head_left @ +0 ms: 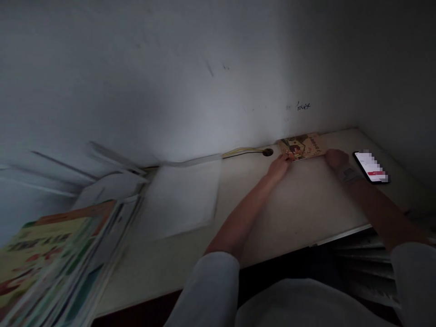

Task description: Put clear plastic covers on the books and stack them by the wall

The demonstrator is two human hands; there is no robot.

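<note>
A small illustrated book [301, 147], with a picture on its left part and a pale orange right part, lies flat at the back of the desk, close to the wall. At its near left corner is my left hand [282, 164], fingers closed on the edge. My right hand [337, 159] is curled at the book's right end, and its fingertips are hidden from me. To the right of that hand, a phone [371, 167] with a lit screen rests on the desk.
A pale desk [272, 218] runs along the wall. On its left stand a tall stack of books [54, 254] and a white sheet [184, 195]. Yellow and black cables [241, 151] lead into a round hole [268, 152] beside the book.
</note>
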